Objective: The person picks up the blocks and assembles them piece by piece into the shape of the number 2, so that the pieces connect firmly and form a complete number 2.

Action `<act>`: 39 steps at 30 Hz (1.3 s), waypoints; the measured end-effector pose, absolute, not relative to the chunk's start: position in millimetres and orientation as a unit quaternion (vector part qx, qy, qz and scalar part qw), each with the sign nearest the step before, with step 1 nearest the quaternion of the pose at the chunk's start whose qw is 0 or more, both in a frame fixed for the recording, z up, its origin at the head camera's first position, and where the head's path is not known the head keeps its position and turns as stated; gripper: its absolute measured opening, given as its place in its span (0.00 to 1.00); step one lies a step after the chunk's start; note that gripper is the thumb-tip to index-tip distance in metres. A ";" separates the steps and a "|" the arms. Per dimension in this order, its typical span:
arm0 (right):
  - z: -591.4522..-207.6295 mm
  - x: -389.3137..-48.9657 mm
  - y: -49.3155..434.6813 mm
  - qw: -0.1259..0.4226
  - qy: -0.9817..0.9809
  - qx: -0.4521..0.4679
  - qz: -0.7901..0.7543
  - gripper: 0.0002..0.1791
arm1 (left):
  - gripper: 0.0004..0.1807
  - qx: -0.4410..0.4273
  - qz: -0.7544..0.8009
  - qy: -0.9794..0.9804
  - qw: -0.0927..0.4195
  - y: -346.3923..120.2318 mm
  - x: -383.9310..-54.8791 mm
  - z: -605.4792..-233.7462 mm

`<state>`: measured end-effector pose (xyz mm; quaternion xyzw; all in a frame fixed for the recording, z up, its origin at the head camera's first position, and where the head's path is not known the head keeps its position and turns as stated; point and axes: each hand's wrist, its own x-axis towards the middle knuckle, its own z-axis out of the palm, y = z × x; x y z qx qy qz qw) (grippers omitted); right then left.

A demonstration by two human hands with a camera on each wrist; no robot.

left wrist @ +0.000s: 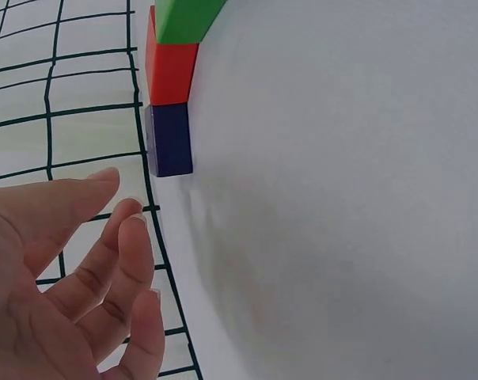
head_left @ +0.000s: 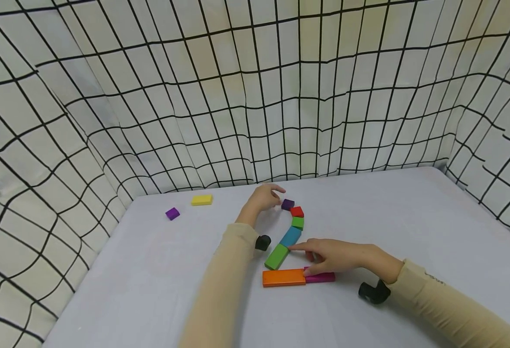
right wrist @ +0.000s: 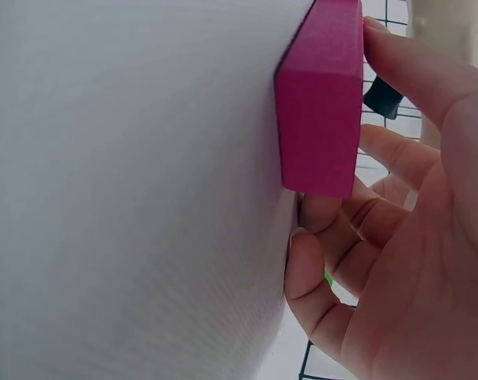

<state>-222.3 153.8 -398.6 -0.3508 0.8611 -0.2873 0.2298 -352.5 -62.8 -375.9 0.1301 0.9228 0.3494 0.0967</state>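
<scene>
Wooden-looking blocks form a curved line: a dark purple block (head_left: 287, 204) at the far end, then a red block (head_left: 297, 211), a small green block (head_left: 297, 223), a blue block (head_left: 290, 237) and a longer green block (head_left: 276, 257). Below lies an orange block (head_left: 283, 278), end to end with a magenta block (head_left: 322, 278). My left hand (head_left: 263, 198), fingers loosely bent and holding nothing, hovers just left of the dark purple block. My right hand (head_left: 335, 256) reaches its index finger to where blue meets longer green, its thumb at the magenta block.
A purple block (head_left: 172, 213) and a yellow block (head_left: 202, 200) lie apart at the far left of the white table (head_left: 150, 285). Black netting (head_left: 276, 96) over pale sheeting rises beyond the table's back and along both sides.
</scene>
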 end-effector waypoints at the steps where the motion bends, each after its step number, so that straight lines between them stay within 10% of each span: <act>1: -398.4 -221.9 153.6 0.230 0.861 -0.351 -0.288 0.36 | 0.20 0.132 0.350 0.923 0.093 -63.2 -351.1 -374.4; 39: -402.1 -221.2 155.6 0.223 0.868 -0.349 -0.275 0.36 | 0.14 0.121 0.419 0.896 -0.085 -151.7 -334.8 -363.4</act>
